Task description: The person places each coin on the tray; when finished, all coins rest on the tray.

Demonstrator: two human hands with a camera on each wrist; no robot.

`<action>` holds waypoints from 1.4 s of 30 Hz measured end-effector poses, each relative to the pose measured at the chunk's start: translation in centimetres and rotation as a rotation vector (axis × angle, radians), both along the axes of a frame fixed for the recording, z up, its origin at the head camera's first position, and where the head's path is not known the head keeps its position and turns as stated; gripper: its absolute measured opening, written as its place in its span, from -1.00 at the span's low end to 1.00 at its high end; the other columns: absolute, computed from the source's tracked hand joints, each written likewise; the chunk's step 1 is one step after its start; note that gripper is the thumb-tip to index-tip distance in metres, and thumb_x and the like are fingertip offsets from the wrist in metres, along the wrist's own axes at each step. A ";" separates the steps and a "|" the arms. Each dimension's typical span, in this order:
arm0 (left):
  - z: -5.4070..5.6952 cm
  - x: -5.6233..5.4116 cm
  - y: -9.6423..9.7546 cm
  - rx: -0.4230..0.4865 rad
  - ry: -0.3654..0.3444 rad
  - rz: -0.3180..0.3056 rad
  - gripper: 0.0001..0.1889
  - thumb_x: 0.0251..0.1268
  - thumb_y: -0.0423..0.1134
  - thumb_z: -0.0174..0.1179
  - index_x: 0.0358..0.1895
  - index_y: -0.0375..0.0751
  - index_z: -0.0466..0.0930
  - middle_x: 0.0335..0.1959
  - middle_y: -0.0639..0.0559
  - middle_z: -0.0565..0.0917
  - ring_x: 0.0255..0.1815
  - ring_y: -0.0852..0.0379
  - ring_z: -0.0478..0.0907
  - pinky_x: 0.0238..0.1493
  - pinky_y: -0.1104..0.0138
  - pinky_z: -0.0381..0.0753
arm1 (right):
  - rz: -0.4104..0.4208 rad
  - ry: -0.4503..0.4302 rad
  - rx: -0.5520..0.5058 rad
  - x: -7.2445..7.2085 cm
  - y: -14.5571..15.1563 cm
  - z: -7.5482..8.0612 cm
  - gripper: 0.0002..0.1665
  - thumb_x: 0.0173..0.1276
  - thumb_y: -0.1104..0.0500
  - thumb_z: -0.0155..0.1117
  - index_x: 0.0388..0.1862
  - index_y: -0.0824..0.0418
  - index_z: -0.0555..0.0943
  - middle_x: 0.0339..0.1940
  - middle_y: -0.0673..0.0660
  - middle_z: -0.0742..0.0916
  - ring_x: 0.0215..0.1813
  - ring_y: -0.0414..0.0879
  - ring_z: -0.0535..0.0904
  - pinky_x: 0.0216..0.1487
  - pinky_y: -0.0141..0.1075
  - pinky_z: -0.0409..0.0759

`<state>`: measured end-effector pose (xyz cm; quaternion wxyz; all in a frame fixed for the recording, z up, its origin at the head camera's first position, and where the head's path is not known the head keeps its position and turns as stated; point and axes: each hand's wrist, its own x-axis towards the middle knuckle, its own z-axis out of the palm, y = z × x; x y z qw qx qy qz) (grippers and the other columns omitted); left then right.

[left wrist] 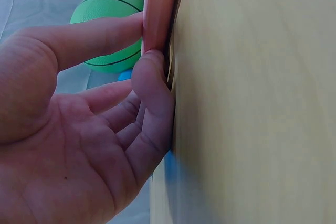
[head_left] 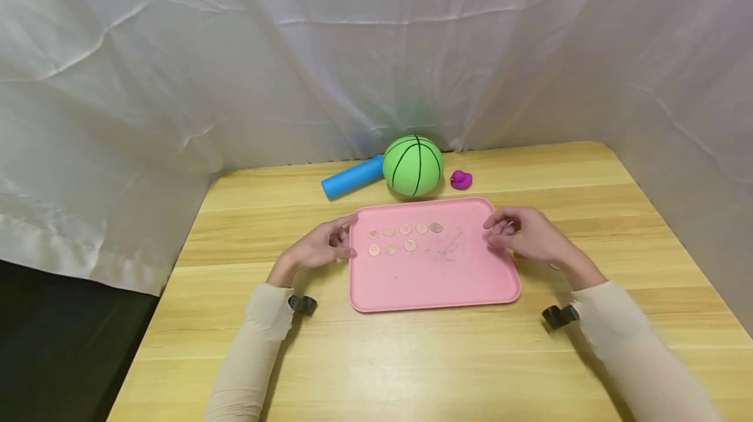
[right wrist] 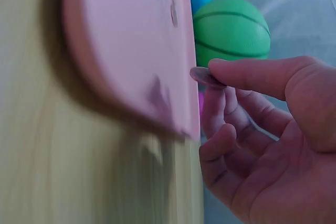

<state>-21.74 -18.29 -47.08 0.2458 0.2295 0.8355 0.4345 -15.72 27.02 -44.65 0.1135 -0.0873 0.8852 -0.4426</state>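
A pink tray (head_left: 406, 285) lies on the wooden table with several copper-coloured coins (head_left: 405, 229) set out in two rows toward its left and middle. At its left rim my left hand (head_left: 317, 243) grips the edge; the left wrist view shows the thumb on the tray's side wall and a curled finger low beside it. My right hand (head_left: 523, 232) is over the tray's right end. Between its thumb and index finger it pinches a single coin (right wrist: 202, 75), held near the tray surface in the right wrist view. The other right fingers are loosely curled.
Behind the tray stand a green ball (head_left: 414, 166) with black lines, a blue cylinder (head_left: 353, 177) leaning toward it and a small purple duck (head_left: 461, 179). Another coin (head_left: 554, 266) lies on the table under my right wrist. A pale curtain (head_left: 376, 69) hangs along the table's back.
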 end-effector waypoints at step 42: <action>0.3 0.0 0.6 0.024 -0.012 -0.012 -0.11 0.43 -0.42 0.39 0.73 -0.44 0.11 -0.18 -0.12 0.59 -0.23 0.10 0.51 -0.32 0.44 0.55 | 0.078 0.036 0.103 -3.4 -11.2 -1.6 -0.86 0.43 0.37 0.35 -0.11 0.22 0.76 -0.25 0.12 0.82 -0.20 -0.07 0.70 -0.03 -0.21 0.70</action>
